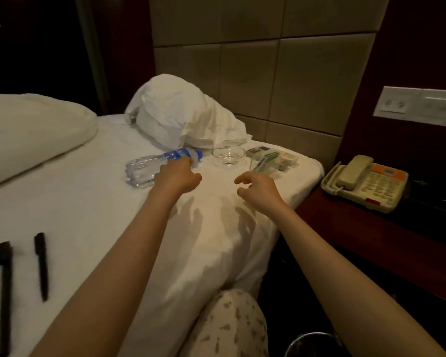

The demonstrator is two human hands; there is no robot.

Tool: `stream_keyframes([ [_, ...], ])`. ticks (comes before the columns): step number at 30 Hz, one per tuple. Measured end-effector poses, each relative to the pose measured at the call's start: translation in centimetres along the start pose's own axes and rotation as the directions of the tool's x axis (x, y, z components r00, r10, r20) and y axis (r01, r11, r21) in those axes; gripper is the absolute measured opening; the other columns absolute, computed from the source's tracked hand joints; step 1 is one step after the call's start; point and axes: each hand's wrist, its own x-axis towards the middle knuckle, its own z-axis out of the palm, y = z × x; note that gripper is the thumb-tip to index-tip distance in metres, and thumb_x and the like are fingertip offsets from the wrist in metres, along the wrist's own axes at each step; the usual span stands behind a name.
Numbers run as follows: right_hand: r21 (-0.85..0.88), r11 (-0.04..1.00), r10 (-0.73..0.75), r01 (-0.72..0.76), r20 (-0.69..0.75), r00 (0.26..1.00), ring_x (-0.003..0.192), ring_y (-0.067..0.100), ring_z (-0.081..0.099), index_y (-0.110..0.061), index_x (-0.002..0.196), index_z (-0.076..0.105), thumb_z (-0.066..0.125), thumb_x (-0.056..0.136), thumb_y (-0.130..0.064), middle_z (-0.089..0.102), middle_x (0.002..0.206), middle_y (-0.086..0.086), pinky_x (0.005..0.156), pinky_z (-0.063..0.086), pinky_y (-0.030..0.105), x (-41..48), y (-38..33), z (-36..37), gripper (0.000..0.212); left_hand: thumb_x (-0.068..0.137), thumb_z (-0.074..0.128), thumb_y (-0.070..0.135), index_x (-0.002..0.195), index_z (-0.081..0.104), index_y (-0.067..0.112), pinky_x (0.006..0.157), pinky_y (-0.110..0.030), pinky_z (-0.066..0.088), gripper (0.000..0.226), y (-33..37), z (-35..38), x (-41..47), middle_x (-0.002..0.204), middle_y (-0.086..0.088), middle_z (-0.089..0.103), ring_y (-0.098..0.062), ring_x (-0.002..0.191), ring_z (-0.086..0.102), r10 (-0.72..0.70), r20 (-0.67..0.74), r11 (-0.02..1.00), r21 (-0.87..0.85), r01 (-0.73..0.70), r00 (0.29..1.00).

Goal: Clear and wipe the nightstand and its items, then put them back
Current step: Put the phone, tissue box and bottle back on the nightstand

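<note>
A clear plastic water bottle point(150, 164) with a blue label and cap lies on its side on the white bed point(88, 202). My left hand point(177, 176) reaches to it, fingertips on the labelled part; whether it grips is hidden. Right of the bottle sit a small glass bowl point(228, 155), a clear tumbler point(262, 163) holding sachets, and a white tray of sachets point(285, 157). My right hand point(259, 189) hovers just in front of the tumbler, fingers loosely curled and apart, holding nothing. The dark red nightstand point(345, 228) stands to the right of the bed.
A beige telephone point(366, 182) sits on the nightstand under a wall switch panel point(417, 106). A crumpled white pillow point(180, 114) lies behind the bottle. A black pen point(41, 264) and a dark folder point(0, 284) lie on the bed at left. A round bin rim point(312, 343) shows below.
</note>
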Motion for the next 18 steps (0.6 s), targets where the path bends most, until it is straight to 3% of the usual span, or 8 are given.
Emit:
stream_keyframes([
  [4,0.024,0.999,-0.031,0.030,0.046,0.998,0.112,0.021,0.054,-0.015,0.117,0.063,0.056,0.086,-0.010,0.058,0.126,0.007,0.083,0.038,0.023,1.3,-2.9,2.5,0.033,0.088,0.050,0.023,0.129,0.048,0.010,0.097,-0.039,0.041,0.043,-2.8,-1.8,0.4,0.128,-0.016,0.053,-0.034,0.117,0.051,-0.050,-0.065,0.998,0.033,0.052,0.997],
  [11,0.116,0.987,-0.125,0.109,0.148,0.981,0.112,0.020,0.054,-0.013,0.117,0.062,0.057,0.086,-0.009,0.057,0.125,0.008,0.090,0.044,0.027,1.2,-8.9,7.4,0.031,0.090,0.051,0.033,0.139,0.039,0.020,0.101,-0.039,0.040,0.051,-8.9,-4.6,-2.4,0.138,-0.013,0.044,-0.032,0.122,0.046,-0.192,-0.054,0.979,0.062,0.195,0.980],
  [18,0.179,0.952,-0.293,0.249,0.286,0.913,0.074,0.008,0.049,-0.012,0.120,0.061,0.057,0.088,-0.008,0.057,0.115,0.005,0.058,0.040,0.009,-2.1,-15.0,11.1,0.032,0.091,0.050,0.035,0.141,0.036,0.020,0.105,-0.041,0.038,0.054,-15.4,-7.7,-8.7,0.142,-0.011,0.040,-0.030,0.127,0.043,-0.365,-0.037,0.929,0.055,0.367,0.930],
])
